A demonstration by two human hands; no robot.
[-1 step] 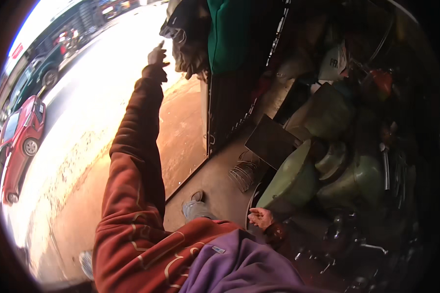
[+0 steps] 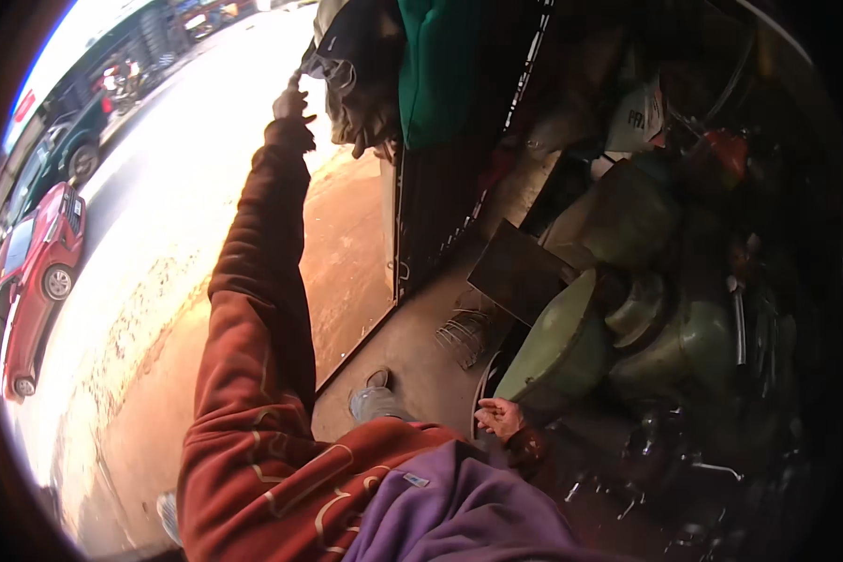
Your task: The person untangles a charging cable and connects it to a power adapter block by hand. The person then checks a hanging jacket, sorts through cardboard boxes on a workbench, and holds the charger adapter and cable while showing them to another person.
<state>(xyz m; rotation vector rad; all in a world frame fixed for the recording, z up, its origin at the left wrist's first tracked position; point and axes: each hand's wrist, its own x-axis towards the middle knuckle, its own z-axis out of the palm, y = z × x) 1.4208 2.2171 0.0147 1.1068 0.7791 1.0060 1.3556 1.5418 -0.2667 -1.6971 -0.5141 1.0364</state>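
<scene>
My left arm, in a rust-red sleeve, stretches far forward. At its end my left hand (image 2: 292, 101) is open beside the bundle of dark and grey-brown cloth (image 2: 351, 80) hanging at the top. One finger reaches the cloth's left edge; whether it touches cannot be told. A green cloth (image 2: 436, 70) hangs just right of that bundle. Low by my waist, my right hand (image 2: 499, 418) is open with loosely bent fingers and nothing visible in it. The nearest thing to it is a pale green curved metal panel (image 2: 553, 347).
A coil of wire (image 2: 464, 332) lies on the floor by a flat dark plate (image 2: 515, 272). Piled metal parts (image 2: 618, 215) fill the dim right side. A doorway edge (image 2: 356, 347) borders sunlit ground, with a red car (image 2: 37, 281) and a green pickup (image 2: 61, 155) outside.
My left hand has moved slightly up and left, its finger now closer to the hanging cloth's edge. My right hand stays where it was.
</scene>
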